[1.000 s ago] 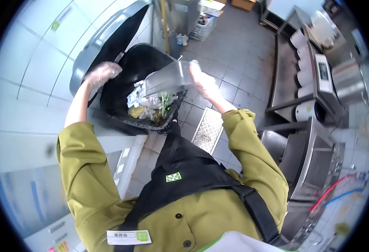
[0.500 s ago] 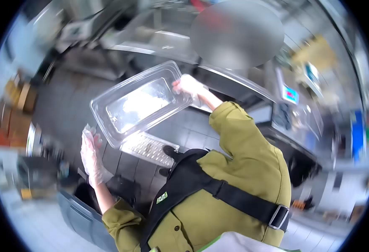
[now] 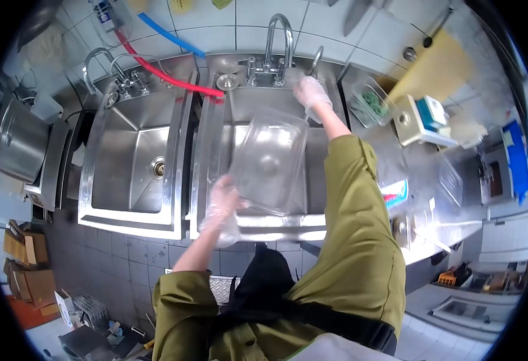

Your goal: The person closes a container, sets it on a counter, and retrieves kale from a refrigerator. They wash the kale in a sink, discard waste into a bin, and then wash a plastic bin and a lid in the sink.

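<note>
A clear rectangular plastic food pan [image 3: 270, 159] is tilted over the right-hand sink basin [image 3: 319, 174]. My left hand [image 3: 222, 204], in a clear disposable glove, grips the pan's near left corner. Beyond the pan, my right hand [image 3: 311, 95], also gloved, is by the back rim of the sink, just right of the chrome faucet [image 3: 280, 42]. Its fingers look closed around a small greyish thing that is blurred, and I cannot make out what it is. A metal drain strainer [image 3: 228, 82] lies on the back ledge.
A second steel sink [image 3: 132, 153] stands left, with its own faucet [image 3: 98, 57]. A red hose [image 3: 161, 72] reaches over the divider. On the right counter are a clear container with green contents [image 3: 369, 103] and a white scale [image 3: 417, 123]. Cardboard boxes [image 3: 32, 271] stand lower left.
The view has swung from the floor and bin to the sinks. The pan is now over the right basin; my left hand has taken its corner, and my right hand has let go of it.
</note>
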`<move>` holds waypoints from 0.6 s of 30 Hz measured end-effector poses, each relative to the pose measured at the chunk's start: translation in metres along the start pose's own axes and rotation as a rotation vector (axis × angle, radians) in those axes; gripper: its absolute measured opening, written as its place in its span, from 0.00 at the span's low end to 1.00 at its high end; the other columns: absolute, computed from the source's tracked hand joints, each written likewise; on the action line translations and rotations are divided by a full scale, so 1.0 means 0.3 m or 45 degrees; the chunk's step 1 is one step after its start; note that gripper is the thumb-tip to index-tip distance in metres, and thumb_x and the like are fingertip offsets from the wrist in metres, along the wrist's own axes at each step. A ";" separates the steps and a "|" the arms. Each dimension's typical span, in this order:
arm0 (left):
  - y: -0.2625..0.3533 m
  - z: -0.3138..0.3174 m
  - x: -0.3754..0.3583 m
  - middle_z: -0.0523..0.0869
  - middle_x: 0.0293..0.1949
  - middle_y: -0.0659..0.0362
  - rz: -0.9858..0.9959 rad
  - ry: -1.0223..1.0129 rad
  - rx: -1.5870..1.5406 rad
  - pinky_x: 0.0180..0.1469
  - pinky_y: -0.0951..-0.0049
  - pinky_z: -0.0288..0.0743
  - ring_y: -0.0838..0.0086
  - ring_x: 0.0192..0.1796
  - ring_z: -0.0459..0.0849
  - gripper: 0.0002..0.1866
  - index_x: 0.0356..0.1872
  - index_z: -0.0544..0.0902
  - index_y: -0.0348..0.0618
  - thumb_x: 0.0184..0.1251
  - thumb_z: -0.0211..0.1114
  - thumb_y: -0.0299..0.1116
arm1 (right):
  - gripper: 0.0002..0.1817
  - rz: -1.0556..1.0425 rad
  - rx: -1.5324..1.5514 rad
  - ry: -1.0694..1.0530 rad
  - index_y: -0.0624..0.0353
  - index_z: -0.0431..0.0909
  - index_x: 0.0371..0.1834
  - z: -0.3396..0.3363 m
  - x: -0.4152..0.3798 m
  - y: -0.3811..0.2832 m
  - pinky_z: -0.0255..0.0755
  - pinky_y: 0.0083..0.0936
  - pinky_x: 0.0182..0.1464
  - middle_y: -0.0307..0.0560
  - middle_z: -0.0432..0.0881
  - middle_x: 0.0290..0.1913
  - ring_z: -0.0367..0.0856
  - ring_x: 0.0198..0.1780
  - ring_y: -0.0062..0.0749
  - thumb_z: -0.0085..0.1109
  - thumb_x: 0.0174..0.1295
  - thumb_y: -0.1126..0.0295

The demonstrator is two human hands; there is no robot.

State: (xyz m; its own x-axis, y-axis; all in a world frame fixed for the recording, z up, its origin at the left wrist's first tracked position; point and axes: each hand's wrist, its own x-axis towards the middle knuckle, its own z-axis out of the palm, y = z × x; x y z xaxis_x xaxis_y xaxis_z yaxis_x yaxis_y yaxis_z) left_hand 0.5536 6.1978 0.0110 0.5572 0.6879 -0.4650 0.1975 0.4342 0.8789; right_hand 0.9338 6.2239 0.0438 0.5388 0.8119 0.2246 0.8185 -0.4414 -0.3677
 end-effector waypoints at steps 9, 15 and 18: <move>-0.489 0.206 0.501 0.74 0.42 0.46 -0.502 0.337 -0.509 0.33 0.63 0.78 0.61 0.30 0.82 0.24 0.57 0.58 0.38 0.58 0.51 0.27 | 0.12 0.180 0.399 -0.148 0.65 0.78 0.26 0.138 0.228 0.073 0.70 0.35 0.39 0.57 0.79 0.30 0.79 0.34 0.43 0.47 0.52 0.68; -0.513 0.125 0.550 0.78 0.41 0.47 0.193 -0.177 1.960 0.41 0.64 0.75 0.58 0.38 0.81 0.23 0.53 0.67 0.39 0.57 0.56 0.37 | 0.09 1.207 1.755 0.103 0.56 0.76 0.23 0.399 -0.343 0.121 0.68 0.24 0.29 0.39 0.75 0.22 0.75 0.28 0.24 0.52 0.52 0.64; -0.330 0.117 0.503 0.80 0.38 0.52 0.385 0.109 1.924 0.45 0.70 0.72 0.67 0.40 0.80 0.18 0.45 0.74 0.38 0.56 0.58 0.37 | 0.06 1.017 1.668 -0.197 0.56 0.76 0.27 0.466 -0.553 -0.014 0.70 0.24 0.33 0.39 0.77 0.27 0.76 0.32 0.23 0.51 0.55 0.67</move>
State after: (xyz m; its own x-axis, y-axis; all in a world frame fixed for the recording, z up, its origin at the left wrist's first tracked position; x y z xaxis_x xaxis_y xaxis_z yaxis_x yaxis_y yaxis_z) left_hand 0.6464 6.2383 -0.1427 0.6896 0.6919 -0.2136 0.7242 -0.6606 0.1981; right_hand 0.8131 6.1446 -0.1179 0.6441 0.6017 -0.4724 -0.4517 -0.1992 -0.8696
